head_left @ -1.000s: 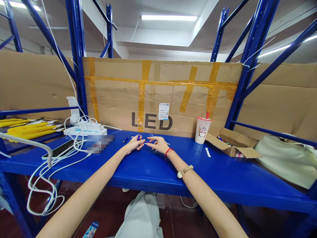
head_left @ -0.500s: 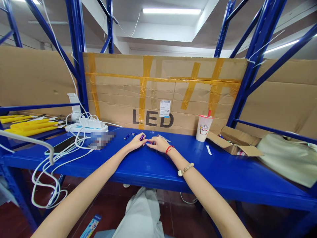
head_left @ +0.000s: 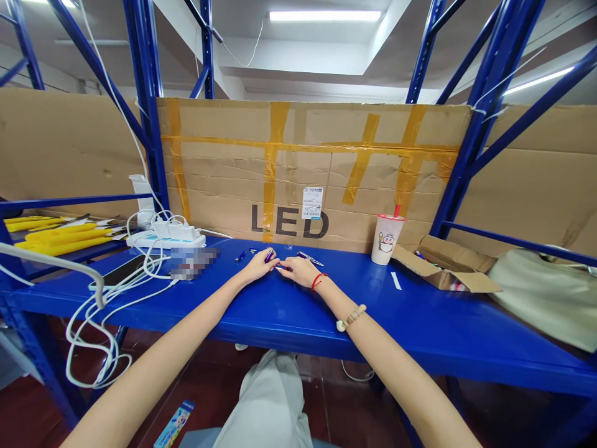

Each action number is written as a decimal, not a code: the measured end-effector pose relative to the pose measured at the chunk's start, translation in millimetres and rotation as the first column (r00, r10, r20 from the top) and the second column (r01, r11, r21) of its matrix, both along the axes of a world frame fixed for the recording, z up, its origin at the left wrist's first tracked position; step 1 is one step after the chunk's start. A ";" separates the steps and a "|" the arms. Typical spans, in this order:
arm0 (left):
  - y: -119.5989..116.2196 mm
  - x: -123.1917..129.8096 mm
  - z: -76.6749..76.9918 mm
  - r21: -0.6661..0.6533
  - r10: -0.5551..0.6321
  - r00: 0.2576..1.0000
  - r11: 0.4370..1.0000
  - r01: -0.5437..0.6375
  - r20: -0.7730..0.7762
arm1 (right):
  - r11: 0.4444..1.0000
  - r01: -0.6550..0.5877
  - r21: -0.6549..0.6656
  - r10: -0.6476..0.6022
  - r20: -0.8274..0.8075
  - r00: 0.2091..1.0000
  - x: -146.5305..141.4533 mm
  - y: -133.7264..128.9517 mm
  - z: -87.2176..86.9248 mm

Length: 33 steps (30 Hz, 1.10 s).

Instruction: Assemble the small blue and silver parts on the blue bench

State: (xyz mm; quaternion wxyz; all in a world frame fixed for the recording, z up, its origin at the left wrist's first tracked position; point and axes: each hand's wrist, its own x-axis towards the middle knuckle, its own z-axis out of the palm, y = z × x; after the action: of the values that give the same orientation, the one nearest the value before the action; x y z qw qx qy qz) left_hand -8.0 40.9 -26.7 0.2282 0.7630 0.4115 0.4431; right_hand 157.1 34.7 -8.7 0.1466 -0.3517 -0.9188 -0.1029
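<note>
Pen (head_left: 269,256) now tilted in left hand (head_left: 257,266)

Looks like a workshop or storeroom: fitted with blue metal shelving (head_left: 146,124), closed in by taped cardboard (head_left: 224,180), lit by a ceiling strip light (head_left: 325,16), and wired with a white power strip (head_left: 165,238).

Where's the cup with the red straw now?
Head view, right of centre: the cup stands on the blue table, just left of the open cardboard box.
</note>
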 end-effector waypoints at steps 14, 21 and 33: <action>-2.1 1.9 1.4 0.074 -0.018 0.999 0.997 0.021 -0.036 | 0.999 0.033 -0.017 -0.036 -0.147 0.988 -0.3 1.6 -1.2; -10.3 3.5 5.3 0.009 0.061 0.997 0.998 -0.061 -0.043 | 0.985 0.170 0.005 -0.167 -0.172 0.971 -0.9 -2.1 4.0; -5.9 2.1 -0.7 -0.146 -0.135 0.990 0.979 0.139 0.041 | 0.988 0.145 0.054 -0.118 -0.348 0.930 4.1 -1.5 5.9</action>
State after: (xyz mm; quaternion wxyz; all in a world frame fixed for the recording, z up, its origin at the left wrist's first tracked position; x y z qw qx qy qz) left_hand -5.9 35.1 -27.4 0.3206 0.7636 0.3862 0.4062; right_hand 161.2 33.2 -2.8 0.3112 -0.4189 -0.8487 -0.0857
